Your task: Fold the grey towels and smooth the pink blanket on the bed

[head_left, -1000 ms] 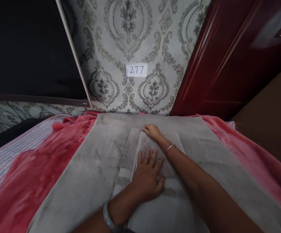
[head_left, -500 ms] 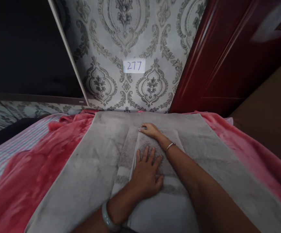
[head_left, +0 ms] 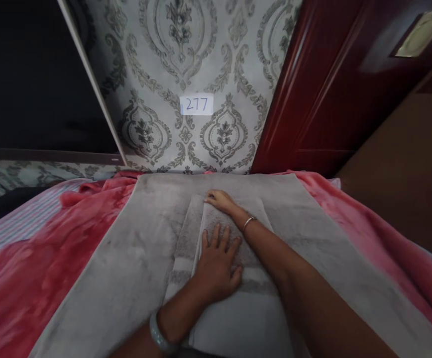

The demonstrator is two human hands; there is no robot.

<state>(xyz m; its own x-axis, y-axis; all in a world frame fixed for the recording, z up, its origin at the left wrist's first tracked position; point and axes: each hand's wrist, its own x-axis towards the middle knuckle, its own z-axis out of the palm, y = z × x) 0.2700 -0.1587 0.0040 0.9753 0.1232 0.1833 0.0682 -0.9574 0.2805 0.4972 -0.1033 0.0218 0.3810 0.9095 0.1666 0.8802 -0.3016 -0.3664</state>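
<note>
Patterned wallpaper [head_left: 223, 79], television [head_left: 37, 84] and red blanket [head_left: 62, 243] show a home.

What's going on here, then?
Someone is handling a folded grey towel laid on a larger grey cloth, with pinkish-red fabric beneath. The left hand lies on the towel, fingers spread. The right hand is at its top layer's far left corner; whether it's pinching is unclear.

Shows rough, matt terry pile across the folded grey rectangular towel [head_left: 255, 286], smoother on its pale lower part. Looks short-napped and matt on the broad grey cloth [head_left: 119, 268] beneath, plush with a faint sheen on the crumpled pink-red blanket [head_left: 55, 238]. Gleams like varnished wood on the dark red panel [head_left: 309, 99]; reads as matt paper on the white rectangular label [head_left: 197, 110].
</note>
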